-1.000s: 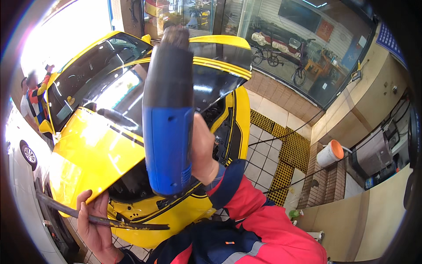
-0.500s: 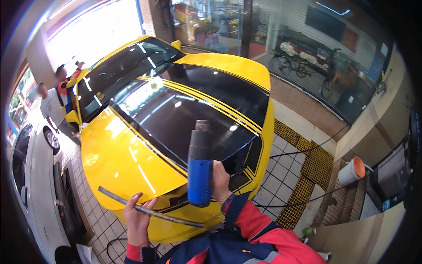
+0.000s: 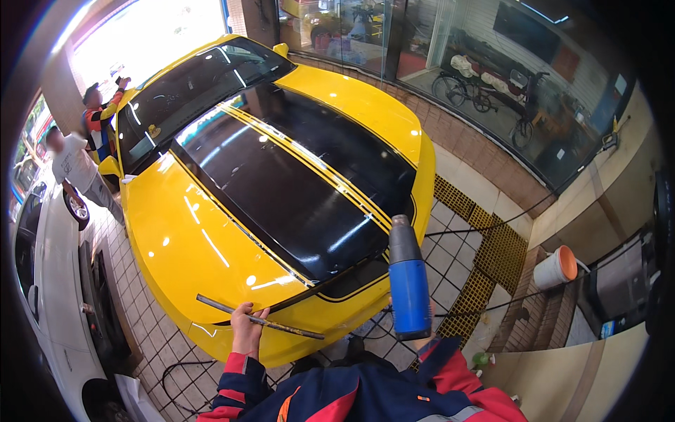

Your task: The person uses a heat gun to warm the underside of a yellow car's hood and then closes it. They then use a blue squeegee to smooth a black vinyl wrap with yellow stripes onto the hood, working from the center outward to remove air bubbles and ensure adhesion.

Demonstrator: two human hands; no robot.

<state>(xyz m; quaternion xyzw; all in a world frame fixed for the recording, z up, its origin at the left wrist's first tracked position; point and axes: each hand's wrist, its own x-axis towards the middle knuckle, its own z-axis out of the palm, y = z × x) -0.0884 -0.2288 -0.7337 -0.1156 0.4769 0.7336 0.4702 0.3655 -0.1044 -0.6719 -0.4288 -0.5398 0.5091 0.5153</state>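
My left hand (image 3: 247, 332) is closed around a long, thin dark rod (image 3: 288, 328), worn and scuffed along its right half. The rod lies crosswise over the front edge of a yellow car (image 3: 171, 243). In my right hand (image 3: 430, 314), mostly hidden behind the tool, is a blue and black heat gun (image 3: 409, 292) with its nozzle pointing up and away from me. The gun is held beside the car's front right corner. Glossy black panels with thin yellow stripes cover the middle of the bonnet (image 3: 281, 190), which reflects the ceiling lights.
A white car (image 3: 56, 281) stands at left. Two people (image 3: 77, 162) are beside the yellow car's far left side. On the right are yellow floor grating (image 3: 503, 253), a white bucket (image 3: 555, 267) with orange inside, and dark hoses. Behind glass stands a bicycle (image 3: 481, 98).
The heat gun has moved right, away from over the bonnet's front. My left hand and the rod have shifted slightly right. The whole view has shifted a little too.
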